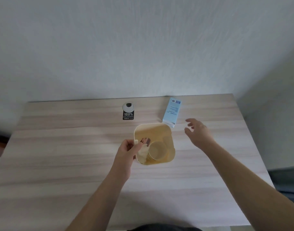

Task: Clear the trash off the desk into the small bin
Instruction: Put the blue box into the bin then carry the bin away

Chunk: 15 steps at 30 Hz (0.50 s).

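Bin (169, 148) is steadied at its rim by the left hand (128, 150); right hand (198, 131), fingers spread and empty, nears the blue carton (171, 112).

The person is wearing nothing on either forearm: both hands, left (128, 150) and right (198, 132), are showing bare, without sleeves or rings.

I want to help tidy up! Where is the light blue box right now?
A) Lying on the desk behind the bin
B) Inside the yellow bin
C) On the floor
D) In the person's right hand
A: the light blue box lies flat on the desk, just behind the yellow bin, with the open right hand beside it, not touching.
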### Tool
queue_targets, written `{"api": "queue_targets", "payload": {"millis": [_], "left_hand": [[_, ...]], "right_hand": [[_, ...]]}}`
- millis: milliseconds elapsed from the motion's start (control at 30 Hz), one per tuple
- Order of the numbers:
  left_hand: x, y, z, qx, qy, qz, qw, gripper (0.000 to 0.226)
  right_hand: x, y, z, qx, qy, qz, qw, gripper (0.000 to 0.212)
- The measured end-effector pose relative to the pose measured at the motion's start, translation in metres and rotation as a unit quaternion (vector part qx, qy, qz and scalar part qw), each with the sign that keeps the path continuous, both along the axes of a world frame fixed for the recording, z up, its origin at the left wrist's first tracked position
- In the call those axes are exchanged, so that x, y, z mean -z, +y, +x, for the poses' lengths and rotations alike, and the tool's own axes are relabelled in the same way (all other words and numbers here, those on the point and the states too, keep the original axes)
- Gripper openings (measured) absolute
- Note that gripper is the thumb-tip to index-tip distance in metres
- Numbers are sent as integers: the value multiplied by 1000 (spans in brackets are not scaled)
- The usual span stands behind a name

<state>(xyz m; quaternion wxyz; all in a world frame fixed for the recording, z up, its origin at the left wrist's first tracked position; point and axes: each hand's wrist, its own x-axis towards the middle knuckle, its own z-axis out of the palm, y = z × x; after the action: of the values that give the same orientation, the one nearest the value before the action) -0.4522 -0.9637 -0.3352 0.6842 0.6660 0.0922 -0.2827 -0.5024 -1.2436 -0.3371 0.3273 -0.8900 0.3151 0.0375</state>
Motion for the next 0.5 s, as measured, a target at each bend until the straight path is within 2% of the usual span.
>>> {"api": "queue_targets", "payload": {"millis": [100, 167, 233, 300, 400, 500], "left_hand": [[6, -4, 3, -8, 9, 18, 1000, 16], [9, -7, 3, -17, 10, 27, 999, 24], [9, -11, 3, -29, 9, 30, 999, 36], [9, -14, 5, -41, 6, 37, 998, 39], [12, -15, 8, -62, 4, 42, 997, 20], [12, -15, 12, -79, 0, 46, 996, 19]], "right_hand": [[27, -9, 29, 35, 34, 75, 996, 45], [44, -13, 48, 46, 62, 86, 993, 51], [62, -16, 65, 40, 88, 59, 994, 58], [77, -16, 82, 42, 107, 30, 993, 69], [92, -8, 102, 66, 112, -11, 991, 91], [102, 0, 114, 93, 110, -49, 988, 108]]}}
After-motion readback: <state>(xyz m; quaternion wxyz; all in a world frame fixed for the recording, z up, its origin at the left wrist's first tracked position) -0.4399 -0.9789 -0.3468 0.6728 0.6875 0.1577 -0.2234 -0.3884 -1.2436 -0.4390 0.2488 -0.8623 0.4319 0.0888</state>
